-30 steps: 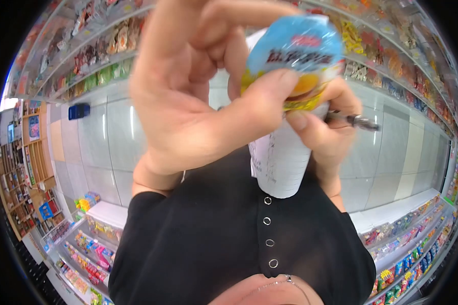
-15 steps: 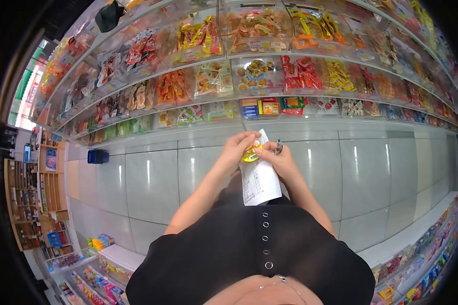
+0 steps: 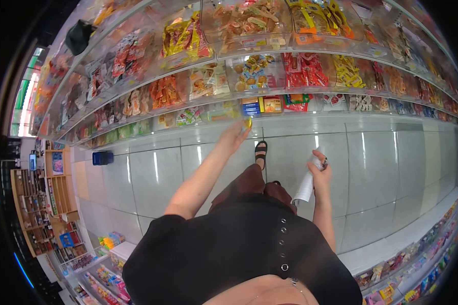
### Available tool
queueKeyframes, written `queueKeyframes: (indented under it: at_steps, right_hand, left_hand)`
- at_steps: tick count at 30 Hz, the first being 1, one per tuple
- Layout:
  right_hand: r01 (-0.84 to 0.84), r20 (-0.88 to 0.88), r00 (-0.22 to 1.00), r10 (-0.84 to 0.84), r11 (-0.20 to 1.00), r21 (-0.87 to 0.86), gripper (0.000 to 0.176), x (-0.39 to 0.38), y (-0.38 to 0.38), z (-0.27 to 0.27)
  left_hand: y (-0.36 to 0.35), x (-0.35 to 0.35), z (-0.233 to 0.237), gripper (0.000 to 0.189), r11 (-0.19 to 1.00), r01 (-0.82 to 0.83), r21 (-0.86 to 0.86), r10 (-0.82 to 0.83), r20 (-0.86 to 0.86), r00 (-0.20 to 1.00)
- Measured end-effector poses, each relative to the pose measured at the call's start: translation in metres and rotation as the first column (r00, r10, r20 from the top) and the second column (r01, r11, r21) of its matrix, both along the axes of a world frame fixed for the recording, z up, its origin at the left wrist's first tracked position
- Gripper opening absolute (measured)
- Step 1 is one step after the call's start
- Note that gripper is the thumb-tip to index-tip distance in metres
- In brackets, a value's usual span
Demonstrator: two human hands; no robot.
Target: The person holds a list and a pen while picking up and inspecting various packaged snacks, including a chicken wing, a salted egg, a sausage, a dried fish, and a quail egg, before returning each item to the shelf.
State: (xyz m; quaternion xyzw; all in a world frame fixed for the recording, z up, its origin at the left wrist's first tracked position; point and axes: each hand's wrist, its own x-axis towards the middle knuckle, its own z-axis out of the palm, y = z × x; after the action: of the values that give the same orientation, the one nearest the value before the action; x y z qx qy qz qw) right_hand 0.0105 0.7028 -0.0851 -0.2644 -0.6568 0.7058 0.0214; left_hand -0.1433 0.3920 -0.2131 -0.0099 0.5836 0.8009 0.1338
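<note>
My left hand reaches forward to the low shelf edge, closed on a small yellow snack packet that is partly hidden by the fingers and slightly blurred. Just beyond it are blue and yellow boxes in the lowest row. Held out to the right over the floor, my right hand is closed around a curled white paper sheet. A dark pen sticks out by its thumb.
Clear bins of wrapped snacks fill the tiered shelves ahead. A dark blue bin stands on the tiled floor at left. More shelves of packets lie behind on the right. One sandalled foot points at the shelves.
My hands have parted. The left has moved forward to the shelf with the yellow packet; the right has swung right with the paper and pen. My body has stepped closer to the shelves.
</note>
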Motion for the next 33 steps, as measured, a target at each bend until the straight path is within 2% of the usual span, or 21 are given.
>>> queueKeyframes:
  at_steps: [1,2,3,4,6,7,10,11,13,15,17,18,20,23,26,27,29,30,31,32,33]
  right_hand:
    - [0.04,0.038,0.998,-0.041,0.999,0.016,0.04,-0.005,-0.001,0.018]
    - [0.066,0.048,0.997,-0.067,0.997,0.031,0.04,-0.009,0.002,0.018]
    - [0.093,0.059,0.994,-0.095,0.995,0.048,0.039,-0.011,0.007,0.015]
    - [0.119,0.076,0.989,-0.124,0.99,0.069,0.038,-0.013,0.012,0.013]
    - [0.135,0.092,0.984,-0.15,0.979,0.152,0.035,-0.022,0.015,0.007]
    - [0.142,0.1,0.982,-0.163,0.972,0.189,0.034,-0.028,0.015,0.007]
    - [0.104,0.091,0.986,-0.137,0.949,0.299,0.035,-0.056,0.01,0.015]
    - [0.083,0.063,0.992,-0.113,0.929,0.361,0.032,-0.063,0.013,0.007]
    - [0.115,0.044,0.989,-0.139,0.931,0.347,0.031,-0.08,0.01,0.012]
    - [0.134,0.023,0.988,-0.152,0.924,0.358,0.034,-0.09,0.009,0.016]
    - [0.193,0.006,0.977,-0.212,0.901,0.389,0.044,-0.094,0.006,0.014]
    - [0.226,-0.005,0.97,-0.244,0.886,0.406,0.049,-0.093,0.005,0.012]
    - [0.364,-0.08,0.926,-0.369,0.817,0.447,0.059,-0.092,0.004,0.006]
    - [0.534,-0.105,0.832,-0.544,0.735,0.417,0.07,-0.078,0.006,-0.004]
    - [0.614,-0.06,0.758,-0.65,0.679,0.402,0.071,-0.051,0.019,-0.016]
    - [0.625,-0.037,0.742,-0.67,0.67,0.401,0.07,-0.043,0.022,-0.021]
    - [0.671,0.05,0.688,-0.724,0.661,0.336,0.063,-0.029,0.026,-0.029]
    - [0.688,0.095,0.668,-0.738,0.66,0.302,0.059,-0.025,0.025,-0.03]
    - [0.69,0.133,0.636,-0.76,0.638,0.342,0.049,-0.025,0.025,-0.028]
    - [0.679,0.17,0.633,-0.756,0.647,0.348,0.048,-0.025,0.025,-0.027]
    - [0.662,0.203,0.633,-0.747,0.659,0.357,0.047,-0.025,0.028,-0.027]
  left_hand:
    - [0.005,-0.021,-0.002,0.031,1.0,-0.02,0.023,0.02,-0.011,1.0]
    - [0.012,-0.046,-0.003,0.031,0.97,-0.14,0.199,0.087,0.256,0.963]
    - [0.023,-0.074,0.0,0.03,0.898,-0.294,0.327,0.091,0.516,0.852]
    - [0.016,-0.11,-0.051,0.034,0.998,-0.062,0.009,0.061,0.139,0.988]
    - [0.038,-0.147,-0.049,0.038,0.985,-0.077,-0.154,0.093,0.101,0.991]
    - [0.059,-0.16,0.013,0.038,0.966,-0.259,0.0,0.23,0.458,0.858]
    - [0.068,-0.212,0.005,0.028,0.985,-0.165,0.04,0.139,0.369,0.919]
    - [0.071,-0.225,0.002,0.025,0.99,-0.137,0.027,0.115,0.398,0.91]
    - [0.079,-0.248,0.003,0.019,0.997,-0.075,-0.002,0.068,0.451,0.89]
    - [0.059,-0.276,-0.021,0.018,0.934,0.173,-0.313,-0.052,0.359,0.932]
    - [0.042,-0.292,-0.058,0.018,0.827,0.201,-0.525,-0.062,0.27,0.961]
    - [0.039,-0.293,-0.066,0.021,0.666,0.232,-0.709,-0.102,0.221,0.97]
    - [0.036,-0.297,-0.073,0.029,0.247,0.181,-0.952,-0.229,0.124,0.966]
    - [0.022,-0.3,-0.133,0.04,0.177,0.335,-0.926,-0.3,0.273,0.914]
    - [0.043,-0.297,-0.088,0.042,0.09,0.187,-0.978,-0.401,0.136,0.906]
    - [0.053,-0.297,-0.071,0.038,0.16,0.106,-0.981,-0.364,0.041,0.931]
    - [0.097,-0.293,0.007,0.039,0.336,0.144,-0.931,-0.333,0.026,0.943]
    - [0.113,-0.289,0.028,0.04,0.421,0.159,-0.893,-0.306,0.025,0.952]
    - [0.124,-0.295,0.021,0.04,0.318,0.054,-0.946,-0.402,-0.083,0.912]
    - [0.138,-0.305,0.009,0.041,0.229,-0.068,-0.971,-0.498,-0.176,0.849]
    - [0.16,-0.305,0.011,0.04,0.289,-0.109,-0.951,-0.544,-0.257,0.799]
